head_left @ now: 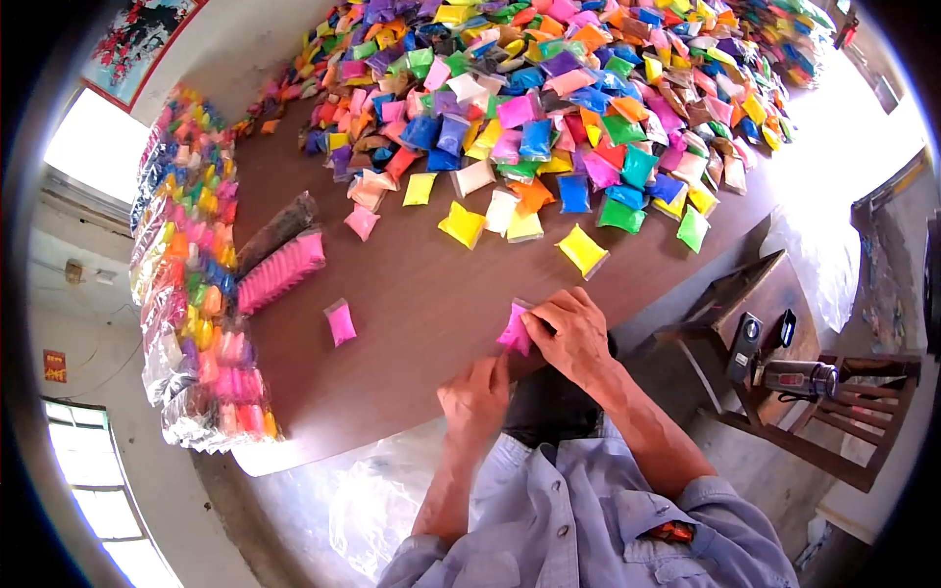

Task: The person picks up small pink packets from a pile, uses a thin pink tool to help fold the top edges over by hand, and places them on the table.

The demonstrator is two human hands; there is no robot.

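A small pink packet (514, 327) in clear film, its soft filling like modelling clay, is held up at the table's near edge. My right hand (570, 336) pinches its right side between thumb and fingers. Closed at the packet's lower edge, my left hand (474, 394) seems to pinch the film there, though its fingertips are slightly blurred. Another pink packet (340, 323) lies apart to the left. Beyond it, a row of pink packets (282, 274) is lined up side by side next to a dark row (278, 233). A yellow packet (582, 251) lies just past my right hand.
A large heap of packets (549, 108) in many colours covers the far part of the brown table (412, 294). Filled clear bags (201, 274) are stacked along the left edge. At right, a wooden stool (774, 304) and a chair (853, 416) stand near a flask (799, 378).
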